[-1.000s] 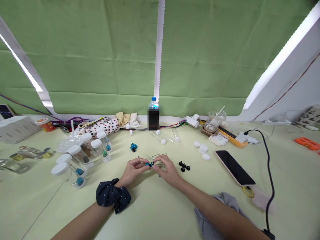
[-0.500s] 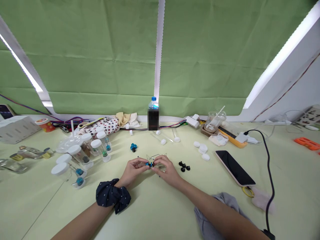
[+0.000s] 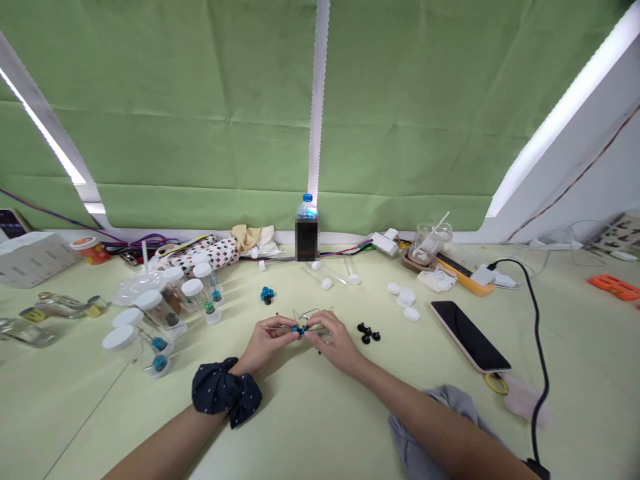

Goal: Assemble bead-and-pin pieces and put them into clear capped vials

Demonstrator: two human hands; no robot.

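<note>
Between both hands is a small blue-and-black piece, too small to make out its kind. My left hand pinches its left side between thumb and fingers. From the other side, my right hand has thumb and fingertips closed on its right end. Thin wire-like pieces stick out around the fingers; how they join the piece is unclear. Several small black round parts lie right of my right hand. A cluster of blue beads with a black part sits beyond my left hand.
Clear jars with white lids stand at left, with blue or green pieces inside. White caps and clear tubes lie beyond the hands. A phone and black cable are at right. A water bottle stands at the back.
Almost nothing differs. The fingers of my right hand have shifted very slightly at the small piece, and both hands stay in place.
</note>
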